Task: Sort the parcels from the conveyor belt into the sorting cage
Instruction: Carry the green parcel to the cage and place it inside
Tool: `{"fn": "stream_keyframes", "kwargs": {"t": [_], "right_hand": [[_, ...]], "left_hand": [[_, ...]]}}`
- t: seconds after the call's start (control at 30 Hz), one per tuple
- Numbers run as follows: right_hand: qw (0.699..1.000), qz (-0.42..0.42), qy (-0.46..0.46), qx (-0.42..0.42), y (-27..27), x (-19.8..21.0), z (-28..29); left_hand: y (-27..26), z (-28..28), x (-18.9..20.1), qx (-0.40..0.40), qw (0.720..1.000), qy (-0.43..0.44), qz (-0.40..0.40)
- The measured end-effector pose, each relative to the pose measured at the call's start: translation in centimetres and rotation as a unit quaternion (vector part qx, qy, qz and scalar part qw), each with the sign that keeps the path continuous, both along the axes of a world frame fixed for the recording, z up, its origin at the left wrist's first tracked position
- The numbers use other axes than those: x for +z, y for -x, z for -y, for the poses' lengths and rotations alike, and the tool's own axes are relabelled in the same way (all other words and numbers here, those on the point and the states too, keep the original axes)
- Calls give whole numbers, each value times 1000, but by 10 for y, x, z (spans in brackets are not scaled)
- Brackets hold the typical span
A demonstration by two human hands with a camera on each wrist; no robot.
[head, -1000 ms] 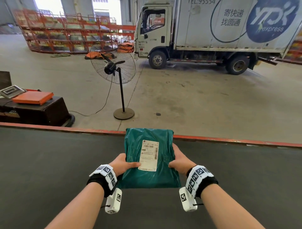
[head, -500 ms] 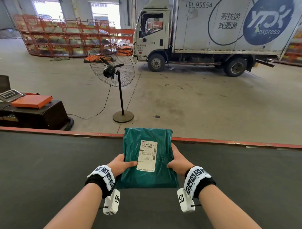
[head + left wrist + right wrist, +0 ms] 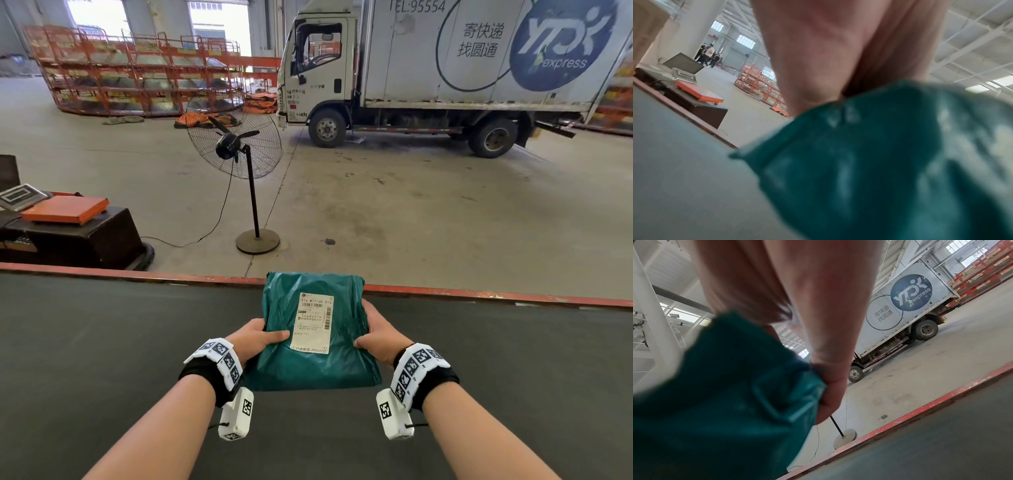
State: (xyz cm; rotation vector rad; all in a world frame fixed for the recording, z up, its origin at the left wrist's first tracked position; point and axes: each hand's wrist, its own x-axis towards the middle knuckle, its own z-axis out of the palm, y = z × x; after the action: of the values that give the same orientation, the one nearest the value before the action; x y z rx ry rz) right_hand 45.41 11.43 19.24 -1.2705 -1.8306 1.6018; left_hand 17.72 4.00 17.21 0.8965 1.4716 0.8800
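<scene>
Teal plastic parcel (image 3: 317, 363) held up above the dark conveyor belt (image 3: 102, 359) – left hand (image 3: 255, 339) grips its left edge with the thumb on top near the white shipping label (image 3: 312, 322), right hand (image 3: 382, 334) grips the right edge the same way, fingers wrapped underneath. Behind the belt's red edge there's a standing fan (image 3: 236, 150), a white delivery truck (image 3: 445, 68), orange racks (image 3: 137, 75) and an orange scale (image 3: 65, 209) off to the left

One parcel (image 3: 318, 363), two hands, left (image 3: 253, 339) and right (image 3: 382, 337). One belt (image 3: 102, 359), one fan (image 3: 236, 140), one truck (image 3: 445, 68), one scale (image 3: 65, 209)
</scene>
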Motion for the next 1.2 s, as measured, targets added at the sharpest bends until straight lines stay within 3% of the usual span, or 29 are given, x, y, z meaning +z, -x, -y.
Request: {"fn": "stream_keyframes", "kwargs": {"t": [0.23,0.47,0.87,1.2], "right_hand": [[994,-43,-16,-103,0,-12,3],[992,-2,-90,-84,0,-14,6],[994,-23,4,-102,-6,-32,6],[998,-12,24,-59,3,-27,14]], "left_hand": [[3,4,-4,49,997,-63,22],[1,7,-4,61,994,-80,-47],[6,14,-17,-25,994,-52,-95],[-1,18,-15,18,991,-54,-121]]}}
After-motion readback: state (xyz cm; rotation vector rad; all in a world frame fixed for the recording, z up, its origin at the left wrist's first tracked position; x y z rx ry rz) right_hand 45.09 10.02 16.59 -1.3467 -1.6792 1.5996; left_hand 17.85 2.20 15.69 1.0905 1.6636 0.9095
